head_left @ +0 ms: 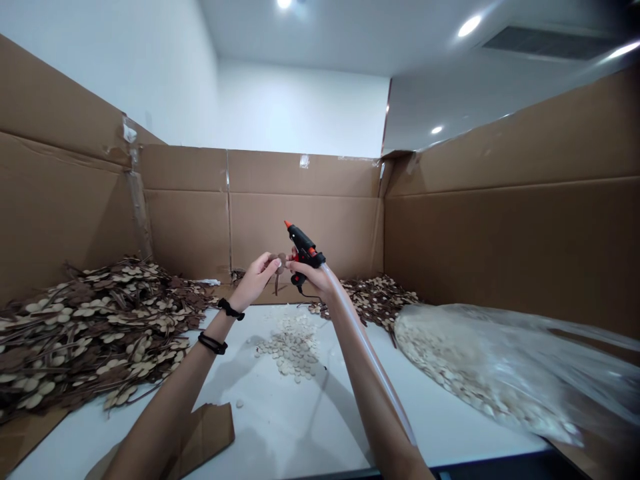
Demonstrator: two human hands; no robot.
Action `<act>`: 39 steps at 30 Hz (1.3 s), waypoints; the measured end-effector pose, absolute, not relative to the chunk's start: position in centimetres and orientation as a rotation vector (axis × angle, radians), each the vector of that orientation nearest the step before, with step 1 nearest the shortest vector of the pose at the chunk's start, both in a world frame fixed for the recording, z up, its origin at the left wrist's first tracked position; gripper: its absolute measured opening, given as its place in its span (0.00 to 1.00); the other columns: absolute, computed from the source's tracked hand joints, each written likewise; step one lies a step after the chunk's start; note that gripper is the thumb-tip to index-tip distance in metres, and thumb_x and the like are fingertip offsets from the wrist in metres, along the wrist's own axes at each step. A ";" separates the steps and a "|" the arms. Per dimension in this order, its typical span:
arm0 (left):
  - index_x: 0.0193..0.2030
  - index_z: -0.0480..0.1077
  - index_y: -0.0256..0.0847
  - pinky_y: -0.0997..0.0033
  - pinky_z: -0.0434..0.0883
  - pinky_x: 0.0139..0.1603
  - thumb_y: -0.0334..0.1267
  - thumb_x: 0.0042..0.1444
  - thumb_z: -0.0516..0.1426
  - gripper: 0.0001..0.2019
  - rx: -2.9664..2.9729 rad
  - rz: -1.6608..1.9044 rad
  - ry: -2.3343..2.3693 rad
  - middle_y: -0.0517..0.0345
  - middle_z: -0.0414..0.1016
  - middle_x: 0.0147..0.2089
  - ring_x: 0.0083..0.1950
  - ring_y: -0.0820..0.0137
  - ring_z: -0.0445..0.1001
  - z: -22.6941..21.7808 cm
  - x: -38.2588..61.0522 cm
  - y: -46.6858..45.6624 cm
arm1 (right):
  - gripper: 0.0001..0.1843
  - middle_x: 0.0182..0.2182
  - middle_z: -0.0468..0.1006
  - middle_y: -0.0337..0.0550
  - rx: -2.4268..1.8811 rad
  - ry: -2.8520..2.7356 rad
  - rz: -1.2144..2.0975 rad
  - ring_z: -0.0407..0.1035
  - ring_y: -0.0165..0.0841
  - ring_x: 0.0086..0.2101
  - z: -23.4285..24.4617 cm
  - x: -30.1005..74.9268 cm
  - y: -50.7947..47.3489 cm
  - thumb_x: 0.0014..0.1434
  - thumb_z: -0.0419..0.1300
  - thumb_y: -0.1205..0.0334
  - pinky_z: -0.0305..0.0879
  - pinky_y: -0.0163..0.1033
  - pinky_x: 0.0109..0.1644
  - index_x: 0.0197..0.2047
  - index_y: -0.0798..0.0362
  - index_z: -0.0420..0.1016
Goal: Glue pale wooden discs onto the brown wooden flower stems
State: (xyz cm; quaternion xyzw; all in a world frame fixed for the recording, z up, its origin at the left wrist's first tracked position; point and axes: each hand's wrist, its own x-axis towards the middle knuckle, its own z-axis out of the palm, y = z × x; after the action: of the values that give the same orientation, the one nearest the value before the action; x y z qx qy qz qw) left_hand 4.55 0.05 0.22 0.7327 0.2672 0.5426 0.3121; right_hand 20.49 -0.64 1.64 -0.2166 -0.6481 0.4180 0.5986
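My left hand (pixel 257 276) is closed, pinching a small brown flower-shaped piece (pixel 281 261) with a thin stem hanging down. In my right hand (pixel 316 276) is a black glue gun (pixel 302 241), its orange nozzle tilted up and to the left. A long clear glue stick (pixel 373 360) comes out of the gun's back and runs along my right forearm. The fingertips of my right hand are close to the brown piece; whether they touch it I cannot tell. Below both hands, small whitish discs (pixel 293 350) lie in a loose heap on the white table (pixel 265 437).
Cardboard walls (pixel 305 227) enclose the table on three sides. A large pile of brown and cream flower pieces (pixel 90 327) is at left, a smaller pile (pixel 375 297) at back right. A clear plastic bag of discs (pixel 465 360) lies at right, cardboard scraps (pixel 210 433) at front left.
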 end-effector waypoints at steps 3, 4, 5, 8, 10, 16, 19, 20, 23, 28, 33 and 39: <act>0.34 0.63 0.39 0.76 0.58 0.24 0.51 0.57 0.54 0.15 1.950 1.434 0.688 0.63 0.63 0.26 0.23 0.77 0.58 0.2 4.5 0.0 | 0.14 0.31 0.71 0.37 -0.493 -1.515 0.964 0.66 0.31 0.36 1.7 20.5 -0.7 0.42 0.67 0.60 0.60 0.38 0.45 0.32 0.52 0.68; 0.34 0.62 0.39 0.76 0.58 0.25 0.50 0.58 0.54 0.15 1.960 1.438 0.683 0.64 0.62 0.26 0.24 0.77 0.58 0.2 4.5 0.0 | 0.14 0.31 0.71 0.37 -0.495 -1.514 0.966 0.66 0.30 0.36 1.7 20.5 -0.7 0.42 0.67 0.60 0.60 0.38 0.45 0.32 0.52 0.68; 0.33 0.62 0.39 0.76 0.58 0.25 0.49 0.58 0.53 0.14 1.974 1.446 0.679 0.64 0.62 0.26 0.24 0.77 0.58 0.2 4.5 0.0 | 0.15 0.31 0.71 0.37 -0.497 -1.514 0.968 0.66 0.30 0.36 1.6 20.5 -0.7 0.42 0.67 0.60 0.60 0.38 0.44 0.33 0.52 0.68; 0.32 0.61 0.39 0.77 0.59 0.28 0.46 0.59 0.52 0.12 2.032 1.500 0.694 0.64 0.62 0.27 0.26 0.77 0.59 0.2 4.4 0.0 | 0.16 0.32 0.72 0.37 -0.486 -1.511 0.983 0.66 0.30 0.36 1.4 20.4 -0.5 0.42 0.67 0.60 0.60 0.37 0.43 0.34 0.52 0.68; 0.33 0.61 0.39 0.76 0.59 0.29 0.44 0.60 0.51 0.11 2.065 1.540 0.724 0.63 0.63 0.28 0.28 0.76 0.60 0.2 4.3 0.0 | 0.16 0.32 0.72 0.37 -0.469 -1.501 1.011 0.66 0.29 0.34 1.4 20.3 -0.4 0.43 0.67 0.59 0.60 0.37 0.42 0.34 0.52 0.68; 0.33 0.63 0.39 0.75 0.60 0.30 0.47 0.60 0.51 0.13 2.127 1.510 0.808 0.62 0.64 0.28 0.29 0.74 0.62 0.5 3.7 0.1 | 0.15 0.27 0.68 0.36 -0.512 -1.469 1.008 0.62 0.27 0.29 1.5 20.3 -0.3 0.46 0.66 0.53 0.58 0.35 0.36 0.32 0.52 0.68; 0.33 0.64 0.39 0.75 0.60 0.31 0.48 0.60 0.51 0.14 2.161 1.480 0.816 0.62 0.65 0.29 0.29 0.74 0.62 0.8 3.7 -0.2 | 0.16 0.27 0.68 0.35 -0.513 -1.458 0.986 0.62 0.27 0.28 1.5 20.6 -0.2 0.46 0.66 0.52 0.58 0.36 0.35 0.32 0.52 0.68; 0.33 0.64 0.39 0.75 0.60 0.31 0.48 0.60 0.51 0.14 2.170 1.479 0.822 0.61 0.65 0.29 0.30 0.74 0.63 0.8 3.7 -0.3 | 0.16 0.28 0.69 0.36 -0.505 -1.467 0.971 0.63 0.27 0.29 1.5 20.6 -0.2 0.45 0.67 0.53 0.58 0.36 0.36 0.33 0.52 0.69; 0.33 0.63 0.39 0.74 0.62 0.33 0.50 0.60 0.51 0.15 2.175 1.472 0.823 0.61 0.66 0.30 0.31 0.73 0.64 1.0 3.7 -0.6 | 0.16 0.30 0.70 0.37 -0.491 -1.522 0.916 0.65 0.29 0.33 1.4 20.7 -0.2 0.44 0.68 0.55 0.59 0.37 0.40 0.33 0.52 0.70; 0.38 0.65 0.41 0.74 0.63 0.33 0.52 0.63 0.46 0.17 1.998 1.725 0.877 0.58 0.70 0.33 0.31 0.72 0.67 1.3 3.6 -0.8 | 0.14 0.29 0.69 0.37 -0.517 -1.527 0.879 0.64 0.30 0.33 1.6 20.4 -0.6 0.43 0.67 0.56 0.59 0.38 0.42 0.31 0.52 0.69; 0.34 0.67 0.40 0.75 0.62 0.31 0.47 0.61 0.49 0.13 2.066 1.755 1.007 0.59 0.71 0.30 0.29 0.73 0.67 1.6 3.7 -1.3 | 0.14 0.30 0.69 0.38 -0.536 -1.489 0.834 0.64 0.31 0.34 1.7 20.2 -1.0 0.44 0.66 0.55 0.59 0.38 0.43 0.31 0.52 0.69; 0.43 0.65 0.40 0.73 0.66 0.36 0.43 0.58 0.53 0.10 1.978 1.841 0.973 0.56 0.75 0.37 0.34 0.71 0.71 1.3 4.2 -1.3 | 0.14 0.31 0.69 0.38 -0.504 -1.495 0.792 0.64 0.31 0.34 1.5 20.0 -0.3 0.46 0.65 0.54 0.60 0.38 0.44 0.31 0.52 0.68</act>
State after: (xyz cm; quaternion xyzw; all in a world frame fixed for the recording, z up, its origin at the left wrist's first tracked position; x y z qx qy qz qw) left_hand 4.22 -1.34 1.26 0.6824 0.3356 0.6353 0.1346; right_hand 20.05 -0.28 1.46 -0.2204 -0.6540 0.3466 0.6352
